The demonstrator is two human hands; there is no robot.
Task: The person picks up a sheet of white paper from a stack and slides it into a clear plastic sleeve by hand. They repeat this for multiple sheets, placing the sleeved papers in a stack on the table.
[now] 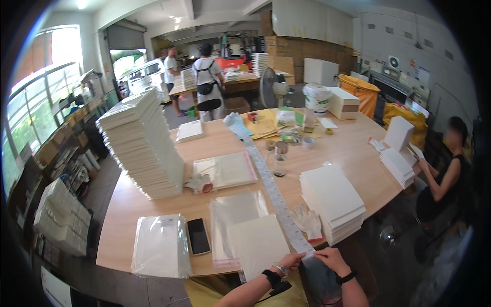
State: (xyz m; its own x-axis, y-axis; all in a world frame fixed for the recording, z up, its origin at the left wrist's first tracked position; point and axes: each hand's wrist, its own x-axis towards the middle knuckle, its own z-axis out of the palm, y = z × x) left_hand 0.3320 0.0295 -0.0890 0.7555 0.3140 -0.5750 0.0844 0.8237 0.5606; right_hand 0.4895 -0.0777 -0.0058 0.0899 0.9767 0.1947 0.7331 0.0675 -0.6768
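A long strip of white printed labels runs down the table from a bluish-white bunched end to the near edge. There my left hand pinches its left side. My right hand is closed at the strip's right side, fingertips on its end. Left of the strip, a white board lies partly over clear plastic bags. A white knit glove rests to the right of the strip, beside a stack of white boards.
Left are a black phone, plastic-wrapped white packs, a tall wrapped stack and another glove. A clear glass jar and tape rolls stand mid-table. A person sits at right; two others stand behind.
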